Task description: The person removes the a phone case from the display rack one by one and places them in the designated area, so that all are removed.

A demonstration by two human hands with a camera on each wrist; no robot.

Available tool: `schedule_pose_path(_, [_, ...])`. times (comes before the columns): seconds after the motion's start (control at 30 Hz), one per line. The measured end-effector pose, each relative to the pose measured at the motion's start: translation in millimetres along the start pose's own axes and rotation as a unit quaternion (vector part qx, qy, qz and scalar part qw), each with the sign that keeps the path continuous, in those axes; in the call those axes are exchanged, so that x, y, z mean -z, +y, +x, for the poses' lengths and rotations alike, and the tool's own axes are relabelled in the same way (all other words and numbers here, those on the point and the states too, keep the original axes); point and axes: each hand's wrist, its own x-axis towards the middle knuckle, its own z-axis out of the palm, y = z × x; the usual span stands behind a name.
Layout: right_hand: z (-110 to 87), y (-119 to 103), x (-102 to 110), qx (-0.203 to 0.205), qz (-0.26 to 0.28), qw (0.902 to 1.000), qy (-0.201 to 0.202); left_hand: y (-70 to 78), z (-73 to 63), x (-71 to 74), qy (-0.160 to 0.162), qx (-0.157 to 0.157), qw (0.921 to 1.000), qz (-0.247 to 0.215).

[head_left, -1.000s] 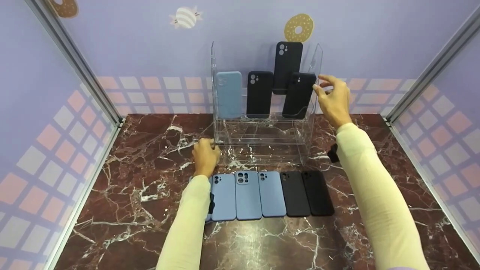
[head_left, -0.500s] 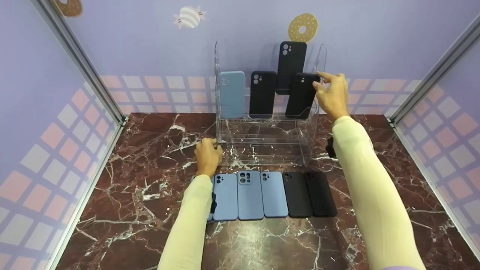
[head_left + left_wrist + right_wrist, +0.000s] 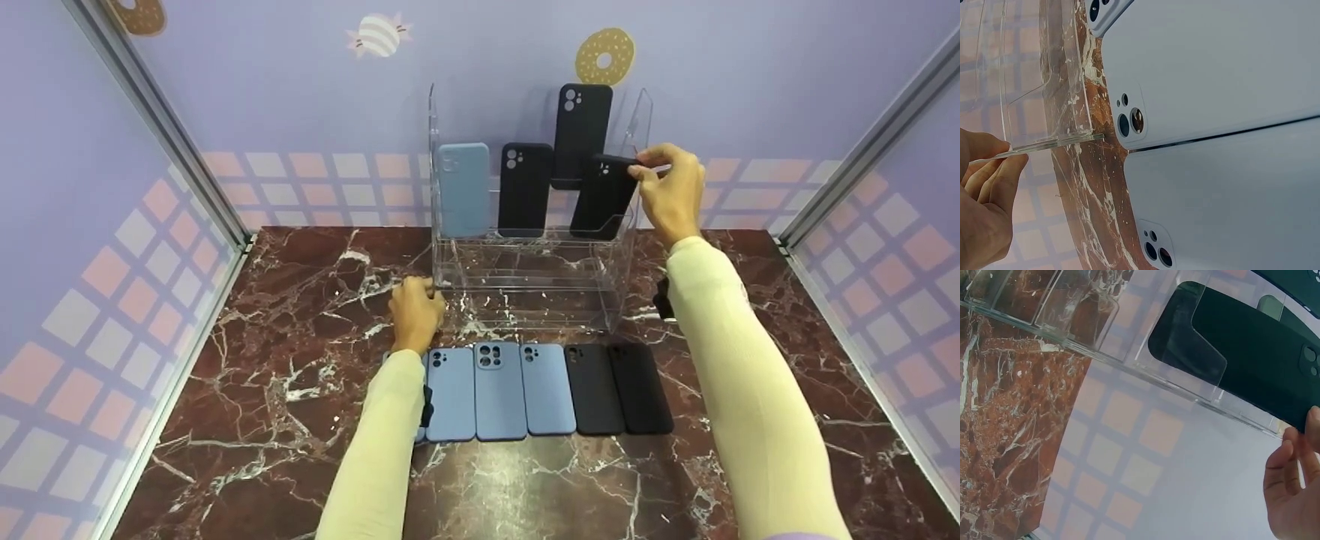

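My right hand (image 3: 671, 191) pinches the upper right corner of a black phone case (image 3: 604, 199), which leans at a slant in the middle tier of a clear acrylic display stand (image 3: 529, 285). In the right wrist view that case's lower end sits behind the tier's transparent front lip. My left hand (image 3: 416, 311) grips the stand's left side panel (image 3: 1053, 144) between thumb and fingers. Beside the slanted case stand another black case (image 3: 525, 191) and a light blue case (image 3: 463, 191). A further black case (image 3: 581, 131) is on the tier behind, partly covered.
In front of the stand, several phone cases lie in a row on the dark red marbled table (image 3: 300, 450): blue ones (image 3: 500, 397) to the left, black ones (image 3: 641, 390) to the right. My left forearm partly covers the leftmost. Purple patterned walls enclose the table.
The slanted black case's top has dipped slightly, with my right hand still pinching its corner. My left hand keeps its grip on the stand. The head view has shifted a little.
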Motion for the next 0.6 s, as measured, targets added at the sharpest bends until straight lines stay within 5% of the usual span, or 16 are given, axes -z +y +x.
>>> schedule_pose_path(0.6, [-5.9,-14,27,0.019,0.087,0.9947,0.051,0.1,-1.0,0.3,0.000,0.000,1.0000,-0.006])
